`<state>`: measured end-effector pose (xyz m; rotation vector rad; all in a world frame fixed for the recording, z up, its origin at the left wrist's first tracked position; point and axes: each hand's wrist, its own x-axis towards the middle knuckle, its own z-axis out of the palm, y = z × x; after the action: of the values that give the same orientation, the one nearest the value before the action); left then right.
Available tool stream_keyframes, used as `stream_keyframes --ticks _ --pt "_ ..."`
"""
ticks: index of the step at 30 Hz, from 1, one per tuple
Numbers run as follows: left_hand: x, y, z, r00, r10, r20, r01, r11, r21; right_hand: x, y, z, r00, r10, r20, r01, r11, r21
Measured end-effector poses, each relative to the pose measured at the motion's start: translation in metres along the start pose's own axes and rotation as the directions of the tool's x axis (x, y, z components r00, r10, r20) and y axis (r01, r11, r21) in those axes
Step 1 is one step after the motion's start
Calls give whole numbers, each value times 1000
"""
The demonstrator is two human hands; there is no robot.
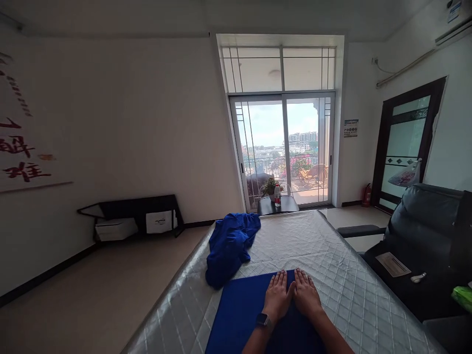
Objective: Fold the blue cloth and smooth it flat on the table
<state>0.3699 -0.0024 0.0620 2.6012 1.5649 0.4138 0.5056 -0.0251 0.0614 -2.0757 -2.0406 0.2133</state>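
To the right of your right hand (306,296), the quilted mattress (342,270) gives you open room up to its edge, with the black armchair (429,231) alongside. Straight ahead you have a bare lane; ahead-left, the crumpled blue cloth (233,243) bars your left hand (279,297).

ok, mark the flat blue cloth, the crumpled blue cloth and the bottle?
Flat blue cloth (240,306): head view, on its uncovered left part.
Crumpled blue cloth (231,245): head view, middle of the heap.
Bottle (278,197): head view, on its body.
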Motion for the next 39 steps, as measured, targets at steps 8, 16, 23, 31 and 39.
stream_keyframes --ticks 8,16,23,31,39 --pt "-34 -80 -19 988 -144 -58 150 983 109 -2 -3 -4 1000 22 1 -22 1000 2" --pt "-79 -168 -37 944 -297 -142 317 938 140 0 -2 -2 1000 4 -6 -4 1000 -27" --pt "-83 -170 -36 935 -313 -168 332 938 99 2 -1 2 1000 -8 -7 7 998 -59" --pt "-82 -173 -33 930 -319 -185 338 937 85 1 -5 3 1000 -20 -3 19 992 -126" --pt "-82 -169 -37 924 -336 -183 352 934 58 -14 -9 -11 1000 -21 -14 19 993 -114"
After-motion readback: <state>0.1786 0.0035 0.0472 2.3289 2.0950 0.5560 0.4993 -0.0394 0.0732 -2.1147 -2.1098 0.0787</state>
